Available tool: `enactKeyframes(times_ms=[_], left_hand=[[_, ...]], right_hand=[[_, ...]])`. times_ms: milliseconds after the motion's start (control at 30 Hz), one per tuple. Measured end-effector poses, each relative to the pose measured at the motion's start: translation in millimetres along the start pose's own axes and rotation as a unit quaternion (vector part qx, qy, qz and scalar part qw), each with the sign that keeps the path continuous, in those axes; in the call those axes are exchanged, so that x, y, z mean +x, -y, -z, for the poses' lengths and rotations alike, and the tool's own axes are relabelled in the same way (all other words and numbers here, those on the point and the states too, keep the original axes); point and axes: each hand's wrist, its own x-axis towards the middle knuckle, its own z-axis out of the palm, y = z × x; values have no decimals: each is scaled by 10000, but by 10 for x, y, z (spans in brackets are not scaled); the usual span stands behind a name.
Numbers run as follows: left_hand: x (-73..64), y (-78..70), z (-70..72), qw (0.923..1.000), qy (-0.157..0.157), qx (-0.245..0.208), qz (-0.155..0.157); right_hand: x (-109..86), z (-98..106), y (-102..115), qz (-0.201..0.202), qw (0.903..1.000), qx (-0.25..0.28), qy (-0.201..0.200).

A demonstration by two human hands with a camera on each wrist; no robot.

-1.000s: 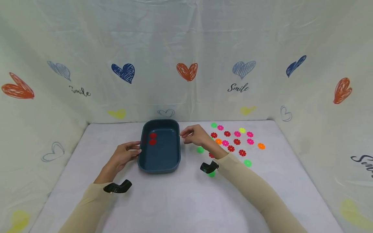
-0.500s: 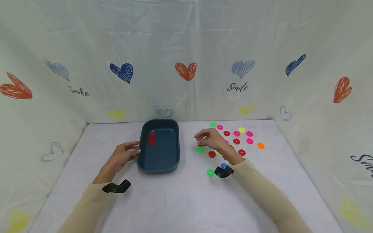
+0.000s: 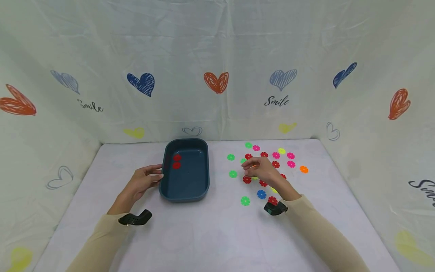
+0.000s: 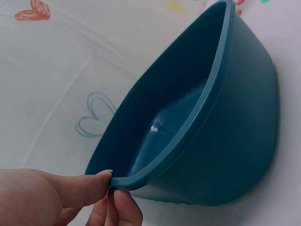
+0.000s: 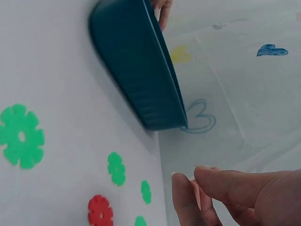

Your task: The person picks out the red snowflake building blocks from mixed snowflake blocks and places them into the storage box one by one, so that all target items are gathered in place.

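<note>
A dark blue plastic tray (image 3: pixel 185 185) stands on the table with two red flower-shaped plastic discs (image 3: pixel 176 165) inside. My left hand (image 3: pixel 139 183) pinches the tray's left rim, thumb above and fingers beneath, as the left wrist view shows the hand (image 4: pixel 80 193) up close. Over the scattered flower discs hovers my right hand (image 3: pixel 263 170), its fingers loosely bent and nothing visible between them. Just in front of its fingertips are a red disc (image 3: pixel 247 180) and a green disc (image 3: pixel 232 174). In the right wrist view thumb and fingers of that hand (image 5: pixel 235 193) hang above the table.
Several flower discs in red, pink, green, yellow and orange spread over the table's right half, some hidden under the right hand and forearm. Nearer the front are a blue disc (image 3: pixel 261 194) and a green disc (image 3: pixel 245 201). A white heart-printed curtain (image 3: pixel 176 49) encloses the table.
My right hand has drawn away from the tray's right rim and travelled right to above the scattered discs. The left hand and the tray have stayed in place.
</note>
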Motion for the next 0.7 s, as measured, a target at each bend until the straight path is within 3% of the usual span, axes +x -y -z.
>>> enactKeyframes(times_ms=[700], left_hand=[[-8,-8,-6,10000,-11,34,-13]], right_hand=[[-358,300,-419,-316,9979,-380,-413]])
